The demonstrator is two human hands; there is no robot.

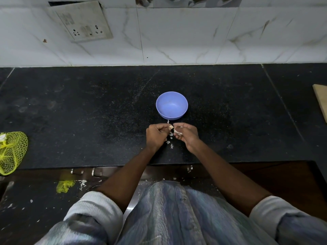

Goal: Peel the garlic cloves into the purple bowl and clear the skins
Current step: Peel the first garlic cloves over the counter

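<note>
Both hands (172, 135) pinch garlic (171, 127) just before the purple bowl (171, 105).

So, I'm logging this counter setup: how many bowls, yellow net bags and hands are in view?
Purple bowl: 1
Yellow net bag on the counter: 1
Hands, left hand and right hand: 2
Total: 4

A smooth plastic purple bowl (171, 105) sits on the speckled polished stone counter (88, 112) below glossy marbled tiles (177, 36).
</note>
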